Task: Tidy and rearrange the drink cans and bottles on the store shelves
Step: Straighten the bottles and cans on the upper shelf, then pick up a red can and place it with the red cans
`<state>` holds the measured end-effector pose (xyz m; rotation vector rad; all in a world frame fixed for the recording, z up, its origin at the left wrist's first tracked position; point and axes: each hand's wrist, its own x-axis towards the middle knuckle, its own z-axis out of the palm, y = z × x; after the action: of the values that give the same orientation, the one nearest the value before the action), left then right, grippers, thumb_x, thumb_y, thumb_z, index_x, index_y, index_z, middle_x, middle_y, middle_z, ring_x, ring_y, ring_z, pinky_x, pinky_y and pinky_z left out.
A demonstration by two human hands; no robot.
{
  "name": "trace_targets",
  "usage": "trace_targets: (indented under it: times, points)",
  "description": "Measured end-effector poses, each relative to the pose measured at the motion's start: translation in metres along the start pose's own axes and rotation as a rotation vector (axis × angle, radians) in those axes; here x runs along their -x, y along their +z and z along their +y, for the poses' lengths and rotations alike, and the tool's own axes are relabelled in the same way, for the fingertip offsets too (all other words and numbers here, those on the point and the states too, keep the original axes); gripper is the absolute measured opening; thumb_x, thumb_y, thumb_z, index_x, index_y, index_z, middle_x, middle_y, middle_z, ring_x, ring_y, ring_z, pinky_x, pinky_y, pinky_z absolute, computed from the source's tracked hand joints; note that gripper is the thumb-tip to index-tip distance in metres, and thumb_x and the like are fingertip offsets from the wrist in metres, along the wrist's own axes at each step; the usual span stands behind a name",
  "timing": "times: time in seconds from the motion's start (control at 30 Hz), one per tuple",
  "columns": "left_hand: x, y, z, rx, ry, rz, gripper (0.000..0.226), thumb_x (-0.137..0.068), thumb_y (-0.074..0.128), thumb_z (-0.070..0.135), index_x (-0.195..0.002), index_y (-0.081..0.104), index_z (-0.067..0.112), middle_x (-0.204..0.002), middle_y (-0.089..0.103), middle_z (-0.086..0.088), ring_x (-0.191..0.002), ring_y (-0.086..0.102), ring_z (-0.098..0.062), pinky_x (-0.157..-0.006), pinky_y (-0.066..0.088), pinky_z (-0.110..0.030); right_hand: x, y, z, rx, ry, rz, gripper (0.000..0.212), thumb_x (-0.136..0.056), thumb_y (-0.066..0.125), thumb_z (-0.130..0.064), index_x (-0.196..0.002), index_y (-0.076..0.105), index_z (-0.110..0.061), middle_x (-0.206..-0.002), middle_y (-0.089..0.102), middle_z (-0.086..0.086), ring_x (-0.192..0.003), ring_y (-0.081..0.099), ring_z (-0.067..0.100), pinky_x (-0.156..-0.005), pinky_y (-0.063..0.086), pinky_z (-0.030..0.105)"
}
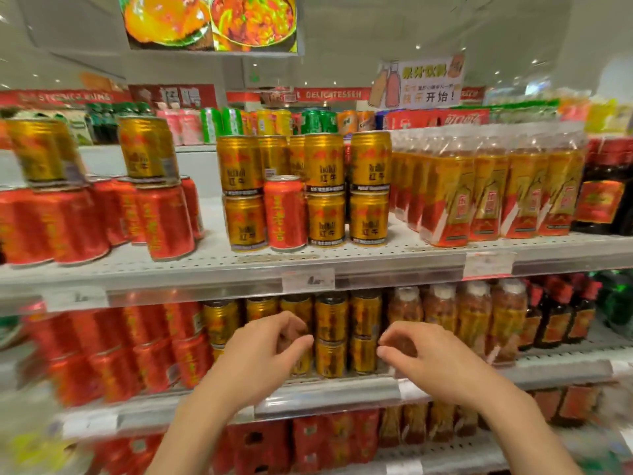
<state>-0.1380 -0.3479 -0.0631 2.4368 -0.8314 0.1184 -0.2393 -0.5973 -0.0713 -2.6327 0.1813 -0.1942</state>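
Note:
On the top shelf (239,265), gold cans (325,186) stand stacked two high, with one red can (285,214) standing among them. More red cans (164,221) stand at the left, two gold cans (147,149) perched on top of them. The middle shelf holds stacked gold cans (330,334) and red cans (113,351). My left hand (263,351) and my right hand (421,354) hover in front of the middle shelf's gold cans, fingers loosely curled, holding nothing.
Yellow-labelled bottles (486,190) fill the top shelf's right side, dark bottles (606,193) beyond them. The middle shelf has tea bottles (472,317) and small dark bottles (561,317). Red packs (308,443) sit on the bottom shelf. Price tags (308,280) line the shelf edges.

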Motion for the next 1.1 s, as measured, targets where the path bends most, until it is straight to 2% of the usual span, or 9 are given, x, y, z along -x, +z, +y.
trace_targets:
  times: [0.13,0.27,0.5,0.67,0.8,0.9,1.0,1.1]
  points:
    - [-0.003,-0.025,-0.001,-0.035,0.005,0.014,0.027,-0.098,0.057,0.053,-0.116,0.066,0.035,-0.096,0.066,0.025,-0.088,0.062,0.004,-0.085,0.054,-0.026,-0.017,-0.013,-0.024,0.032,-0.093,0.054,0.022,-0.096,0.053,-0.053,-0.112,0.064,-0.040,-0.100,0.065,-0.024,-0.092,0.059,-0.005,-0.083,0.052,0.021]
    - [-0.009,-0.048,0.003,-0.069,0.024,0.067,0.029,-0.097,0.055,0.054,-0.120,0.065,0.037,-0.099,0.068,0.023,-0.093,0.063,0.003,-0.088,0.054,-0.028,-0.036,-0.029,-0.045,0.017,-0.186,0.106,0.019,-0.097,0.054,-0.051,-0.112,0.061,-0.042,-0.103,0.064,-0.025,-0.095,0.058,-0.006,-0.083,0.051,0.020]
    - [-0.033,-0.088,-0.010,-0.045,0.081,0.199,0.031,-0.097,0.059,0.051,-0.122,0.065,0.033,-0.101,0.069,0.019,-0.091,0.066,0.000,-0.087,0.058,-0.034,-0.067,-0.049,-0.085,0.036,-0.283,0.207,0.017,-0.096,0.057,-0.047,-0.107,0.064,-0.036,-0.094,0.065,-0.022,-0.087,0.061,-0.004,-0.078,0.054,0.023]
    - [-0.052,-0.103,-0.040,-0.070,0.148,0.225,0.027,-0.094,0.064,0.049,-0.115,0.066,0.033,-0.093,0.069,0.019,-0.086,0.066,0.000,-0.083,0.058,-0.034,-0.087,-0.052,-0.116,0.099,-0.320,0.380,0.025,-0.096,0.060,-0.041,-0.117,0.065,-0.027,-0.108,0.062,-0.016,-0.084,0.060,0.002,-0.079,0.057,0.029]
    - [-0.061,-0.115,-0.069,-0.060,0.163,0.203,0.023,-0.089,0.071,0.046,-0.109,0.068,0.034,-0.098,0.068,0.018,-0.090,0.065,-0.003,-0.082,0.057,-0.034,-0.109,-0.051,-0.143,0.103,-0.332,0.520,0.034,-0.097,0.060,-0.038,-0.127,0.059,-0.024,-0.122,0.055,-0.009,-0.080,0.061,0.006,-0.075,0.059,0.030]
    - [-0.065,-0.122,-0.082,-0.049,0.165,0.186,0.018,-0.087,0.075,0.044,-0.100,0.070,0.034,-0.098,0.070,0.016,-0.092,0.064,-0.003,-0.084,0.055,-0.031,-0.127,-0.048,-0.159,0.140,-0.337,0.561,0.041,-0.097,0.059,-0.039,-0.135,0.052,-0.024,-0.133,0.049,-0.007,-0.084,0.064,0.012,-0.072,0.059,0.027]
    - [-0.067,-0.121,-0.088,0.020,0.167,0.185,0.017,-0.085,0.076,0.047,-0.094,0.072,0.033,-0.097,0.070,0.016,-0.093,0.063,-0.001,-0.085,0.054,-0.030,-0.138,-0.047,-0.169,0.171,-0.313,0.580,0.047,-0.098,0.058,-0.039,-0.140,0.045,-0.024,-0.139,0.047,-0.004,-0.087,0.064,0.014,-0.075,0.061,0.034]
    - [-0.067,-0.117,-0.090,0.068,0.172,0.204,0.015,-0.085,0.077,0.043,-0.094,0.074,0.031,-0.096,0.068,0.020,-0.093,0.062,0.001,-0.088,0.055,-0.031,-0.143,-0.049,-0.173,0.184,-0.275,0.579,0.039,-0.097,0.058,-0.042,-0.129,0.048,-0.023,-0.130,0.051,-0.003,-0.087,0.062,0.015,-0.075,0.059,0.035]
